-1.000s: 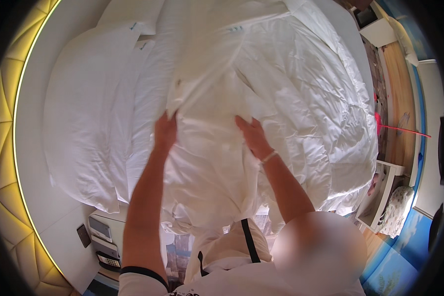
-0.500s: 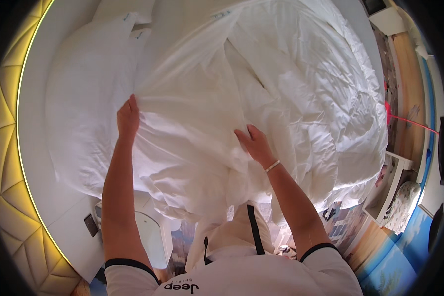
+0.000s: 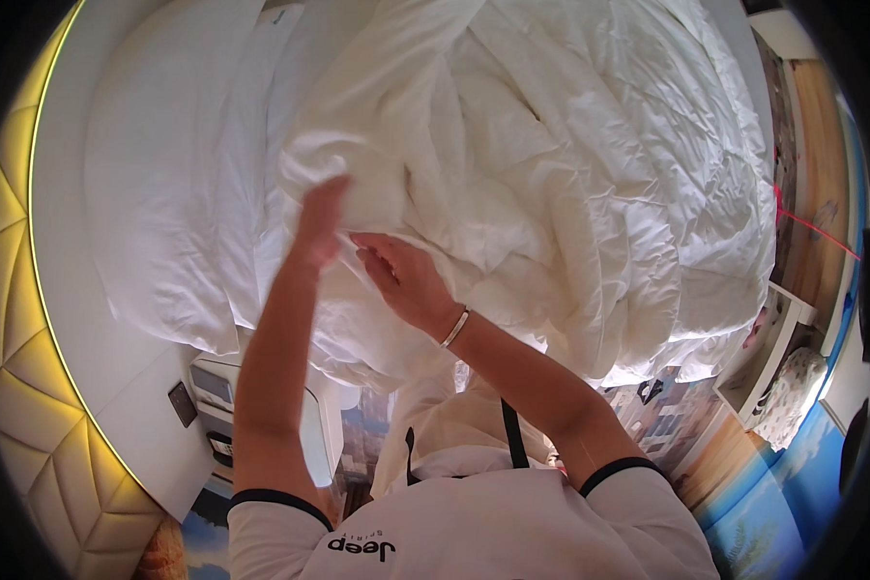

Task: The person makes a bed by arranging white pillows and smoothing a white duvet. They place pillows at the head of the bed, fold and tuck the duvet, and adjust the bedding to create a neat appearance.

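Note:
A white duvet (image 3: 512,184) lies rumpled over the bed, its near-left part gathered into folds. My right hand (image 3: 411,282), with a band on its wrist, is closed on the edge of the duvet, thumb and fingers pinched together. Just left of it and slightly farther off, my left hand (image 3: 321,217) is over the duvet's left edge. Motion smears its fingers, so their hold is unclear. White pillows (image 3: 164,184) lie along the left side of the bed, beside the duvet.
A padded headboard (image 3: 29,387) with a lit yellow strip curves along the left. Near its lower end stands a bedside table (image 3: 324,435). At the right are a white open box-like unit (image 3: 778,329) and a thin red cord (image 3: 817,232).
My left hand has moved right, and my right hand has moved left, bringing them close together. The duvet's stretched left part now lies bunched, farther from the pillows.

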A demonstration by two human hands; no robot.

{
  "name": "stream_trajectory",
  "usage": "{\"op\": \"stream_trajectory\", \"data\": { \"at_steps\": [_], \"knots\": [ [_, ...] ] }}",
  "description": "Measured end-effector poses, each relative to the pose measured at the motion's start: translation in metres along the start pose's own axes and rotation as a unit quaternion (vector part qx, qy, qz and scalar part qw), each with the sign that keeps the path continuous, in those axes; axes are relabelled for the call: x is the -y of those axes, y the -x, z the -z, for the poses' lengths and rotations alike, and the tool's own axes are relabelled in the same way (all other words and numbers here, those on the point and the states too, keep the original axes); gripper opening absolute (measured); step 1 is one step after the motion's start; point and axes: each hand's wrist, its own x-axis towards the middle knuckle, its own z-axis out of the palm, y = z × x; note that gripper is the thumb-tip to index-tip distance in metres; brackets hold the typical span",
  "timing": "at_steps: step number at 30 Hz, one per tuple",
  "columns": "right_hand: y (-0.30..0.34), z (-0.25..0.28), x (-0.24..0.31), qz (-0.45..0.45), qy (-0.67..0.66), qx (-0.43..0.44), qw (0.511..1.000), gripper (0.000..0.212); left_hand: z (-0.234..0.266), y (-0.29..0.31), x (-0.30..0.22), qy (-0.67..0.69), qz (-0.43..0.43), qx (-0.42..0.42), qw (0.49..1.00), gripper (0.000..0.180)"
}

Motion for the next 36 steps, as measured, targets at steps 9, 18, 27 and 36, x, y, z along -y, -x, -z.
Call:
{"op": "stream_trajectory", "data": {
  "at_steps": [9, 18, 27, 36],
  "knots": [
    [-0.019, 0.068, -0.095, -0.015, 0.424, -0.072, 0.903, 0.088, 0.099, -0.047, -0.05, -0.6, -0.344, -0.215, 0.689, 0.034],
    [-0.037, 0.125, -0.176, 0.008, 0.43, -0.126, 0.894, 0.04, -0.014, 0.089, 0.115, -0.576, -0.239, 0.24, 0.744, 0.05],
    [-0.087, 0.23, -0.112, -0.114, 0.362, -0.243, 0.893, 0.039, 0.203, 0.052, 0.178, -0.834, -0.11, -0.004, 0.541, 0.01],
    [0.046, 0.005, -0.081, 0.146, 0.284, 0.124, 0.939, 0.061, 0.055, 0.086, 0.135, -0.485, -0.251, 0.035, 0.837, 0.011]
  ]
}}
